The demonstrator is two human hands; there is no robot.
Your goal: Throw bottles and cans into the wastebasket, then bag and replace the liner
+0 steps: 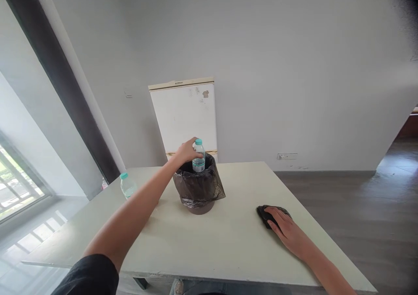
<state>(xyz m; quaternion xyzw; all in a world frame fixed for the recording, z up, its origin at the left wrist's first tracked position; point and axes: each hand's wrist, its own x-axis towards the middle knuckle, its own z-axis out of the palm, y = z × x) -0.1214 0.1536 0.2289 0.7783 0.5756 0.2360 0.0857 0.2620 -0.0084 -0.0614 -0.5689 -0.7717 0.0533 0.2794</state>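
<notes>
Room with grey walls, daylit from the left.
A plain grey wall (294, 94) carries a low-mounted socket plate (287, 156) and meets the grey-brown floor (329, 208) at a dark baseboard (326, 173). A white refrigerator (186, 116) with yellowed trim and worn patches stands behind the pale table (235, 247). At left, a dark vertical strip (58, 72) rises near the window (19, 177); barred light falls below it.
</notes>
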